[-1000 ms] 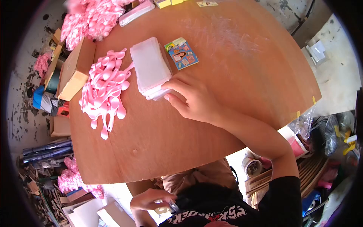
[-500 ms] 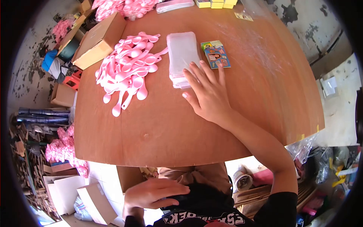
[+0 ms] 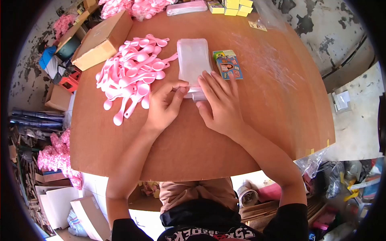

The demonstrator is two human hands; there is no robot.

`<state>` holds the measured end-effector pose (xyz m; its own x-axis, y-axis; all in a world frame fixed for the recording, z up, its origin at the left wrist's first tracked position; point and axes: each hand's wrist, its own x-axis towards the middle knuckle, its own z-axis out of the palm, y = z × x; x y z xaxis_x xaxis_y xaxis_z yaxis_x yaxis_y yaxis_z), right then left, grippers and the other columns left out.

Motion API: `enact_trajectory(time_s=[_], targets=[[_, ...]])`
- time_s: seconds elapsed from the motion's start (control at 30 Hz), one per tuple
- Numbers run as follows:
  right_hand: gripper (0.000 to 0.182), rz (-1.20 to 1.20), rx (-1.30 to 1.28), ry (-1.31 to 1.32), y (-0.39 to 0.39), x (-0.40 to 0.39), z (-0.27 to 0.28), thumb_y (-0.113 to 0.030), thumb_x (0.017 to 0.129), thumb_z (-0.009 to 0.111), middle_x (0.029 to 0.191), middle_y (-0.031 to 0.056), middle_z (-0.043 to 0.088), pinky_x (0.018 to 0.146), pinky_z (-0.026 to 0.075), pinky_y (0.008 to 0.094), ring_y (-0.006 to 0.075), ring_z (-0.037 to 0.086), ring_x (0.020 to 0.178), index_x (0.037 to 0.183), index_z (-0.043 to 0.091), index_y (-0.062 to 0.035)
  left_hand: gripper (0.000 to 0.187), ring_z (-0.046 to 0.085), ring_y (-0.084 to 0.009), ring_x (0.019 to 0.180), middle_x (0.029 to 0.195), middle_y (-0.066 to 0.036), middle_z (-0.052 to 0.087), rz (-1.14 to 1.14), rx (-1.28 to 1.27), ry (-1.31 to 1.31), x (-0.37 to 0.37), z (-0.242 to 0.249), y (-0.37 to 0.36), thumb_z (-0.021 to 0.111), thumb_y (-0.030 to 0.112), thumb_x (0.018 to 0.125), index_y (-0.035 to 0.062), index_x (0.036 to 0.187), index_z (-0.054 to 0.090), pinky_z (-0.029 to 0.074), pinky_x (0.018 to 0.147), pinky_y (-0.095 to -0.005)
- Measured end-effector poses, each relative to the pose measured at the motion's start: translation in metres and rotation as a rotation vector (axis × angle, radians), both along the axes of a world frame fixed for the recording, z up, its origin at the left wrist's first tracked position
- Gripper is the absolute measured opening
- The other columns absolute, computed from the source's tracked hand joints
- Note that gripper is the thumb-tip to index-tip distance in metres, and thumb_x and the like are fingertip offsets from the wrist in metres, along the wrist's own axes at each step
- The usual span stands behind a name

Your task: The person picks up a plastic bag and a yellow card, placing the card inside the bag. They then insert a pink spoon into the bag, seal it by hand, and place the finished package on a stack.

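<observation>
A stack of clear plastic bags point(image 3: 194, 60) lies on the brown table point(image 3: 193, 148). My left hand point(image 3: 165, 105) is at the stack's near left corner, its thumb and index finger pinched on the edge of a bag. Spread over the near right part of the stack, my right hand point(image 3: 221, 103) has its fingers apart and its fingertips on the plastic. A heap of pink spoons point(image 3: 134, 72) lies left of the bags. Just right of them is a small pile of printed cards point(image 3: 230, 66), close to my right fingertips.
A cardboard box point(image 3: 102, 40) stands at the back left. Along the far edge are bagged pink spoons point(image 3: 136, 7), another bag stack point(image 3: 187, 7) and yellow card blocks point(image 3: 237, 7). A loose card point(image 3: 257, 26) lies at the back right.
My left hand has moved up from near my lap to the near edge of the bag stack and closed on it. My right hand remains over the stack, slightly lower.
</observation>
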<state>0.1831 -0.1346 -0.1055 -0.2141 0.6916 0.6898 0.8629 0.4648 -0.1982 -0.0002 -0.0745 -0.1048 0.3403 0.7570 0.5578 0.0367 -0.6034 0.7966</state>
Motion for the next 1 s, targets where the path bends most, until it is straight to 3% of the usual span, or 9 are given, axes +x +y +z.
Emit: enact_trajectory(time_s=[0.13, 0.23, 0.33, 0.47, 0.57, 0.63, 0.73, 0.83, 1.0], targets=[[0.06, -0.006, -0.042, 0.03, 0.009, 0.001, 0.006, -0.021, 0.077, 0.069, 0.133, 0.0136, 0.054, 0.107, 0.025, 0.0591, 0.0329, 0.045, 0.128, 0.133, 0.052, -0.0074, 0.015, 0.068, -0.0182, 0.08, 0.087, -0.011, 0.069, 0.076, 0.172, 0.08, -0.006, -0.002, -0.007, 0.06, -0.008, 0.085, -0.001, 0.097, 0.067, 0.053, 0.071, -0.0279], [0.049, 0.079, -0.006, 0.124, 0.01, 0.011, 0.001, -0.015, 0.074, 0.074, 0.123, 0.011, 0.059, 0.103, 0.032, 0.055, 0.033, 0.05, 0.121, 0.121, 0.061, -0.0106, 0.017, 0.066, -0.0199, 0.071, 0.084, -0.012, 0.068, 0.075, 0.283, 0.042, -0.01, -0.005, -0.006, 0.061, -0.009, 0.082, 0.0002, 0.096, 0.067, 0.05, 0.062, -0.0281], [0.019, 0.139, 0.096, 0.09, 0.01, 0.014, -0.003, -0.003, 0.071, 0.074, 0.107, 0.0036, 0.062, 0.089, 0.042, 0.0426, 0.0271, 0.057, 0.103, 0.089, 0.071, -0.0091, 0.02, 0.063, -0.0221, 0.07, 0.081, -0.011, 0.067, 0.009, 0.217, 0.072, -0.012, -0.01, -0.005, 0.061, -0.009, 0.08, 0.0016, 0.096, 0.067, 0.049, 0.061, -0.0321], [0.019, 0.131, 0.108, 0.098, 0.013, 0.01, -0.004, -0.003, 0.07, 0.076, 0.104, 0.0028, 0.063, 0.087, 0.042, 0.0401, 0.0264, 0.058, 0.1, 0.087, 0.071, -0.0092, 0.023, 0.063, -0.024, 0.072, 0.083, -0.011, 0.066, 0.01, 0.266, 0.058, -0.012, -0.011, -0.002, 0.062, -0.01, 0.077, 0.0023, 0.096, 0.067, 0.05, 0.063, -0.033], [0.018, 0.119, 0.109, 0.146, 0.014, 0.005, -0.004, -0.004, 0.069, 0.078, 0.101, 0.0016, 0.063, 0.085, 0.042, 0.0381, 0.0251, 0.058, 0.097, 0.084, 0.07, -0.0102, 0.029, 0.062, -0.0251, 0.083, 0.097, -0.011, 0.065, 0.059, 0.328, 0.195, -0.011, -0.002, -0.006, 0.065, -0.008, 0.073, 0.005, 0.099, 0.067, 0.05, 0.069, -0.0361], [0.019, 0.133, 0.114, 0.181, 0.015, 0.002, -0.002, -0.005, 0.068, 0.08, 0.099, 0.0012, 0.063, 0.084, 0.042, 0.0373, 0.0242, 0.058, 0.097, 0.083, 0.071, -0.0115, 0.034, 0.06, -0.0262, 0.106, 0.115, -0.012, 0.063, 0.099, 0.352, 0.276, -0.006, 0.001, -0.008, 0.071, -0.002, 0.072, 0.0071, 0.104, 0.069, 0.048, 0.09, -0.0397], [0.018, 0.146, 0.119, 0.175, 0.015, 0.002, 0.0, -0.004, 0.069, 0.079, 0.098, 0.0015, 0.063, 0.084, 0.042, 0.0367, 0.0239, 0.058, 0.095, 0.083, 0.07, -0.012, 0.038, 0.055, -0.0267, 0.118, 0.126, -0.009, 0.058, 0.137, 0.462, 0.462, -0.004, 0.0, -0.007, 0.073, 0.002, 0.069, 0.0103, 0.106, 0.069, 0.039, 0.102, -0.0482], [0.018, 0.141, 0.053, 0.168, 0.013, 0.006, 0.006, -0.003, 0.069, 0.078, 0.099, 0.0026, 0.063, 0.082, 0.043, 0.0356, 0.0248, 0.059, 0.094, 0.084, 0.07, -0.0111, 0.039, 0.053, -0.0271, 0.123, 0.126, -0.007, 0.059, 0.164, 0.45, 0.508, -0.004, -0.002, -0.005, 0.074, 0.005, 0.07, 0.0113, 0.107, 0.069, 0.032, 0.109, -0.0523], [0.018, 0.142, 0.033, 0.219, 0.015, 0.019, 0.004, -0.001, 0.071, 0.077, 0.095, 0.0048, 0.064, 0.079, 0.046, 0.0356, 0.0253, 0.059, 0.09, 0.086, 0.07, -0.0075, 0.041, 0.052, -0.0275, 0.123, 0.127, -0.008, 0.058, 0.171, 0.431, 0.504, -0.007, -0.003, -0.004, 0.075, 0.006, 0.071, 0.011, 0.111, 0.067, 0.032, 0.109, -0.0519]])
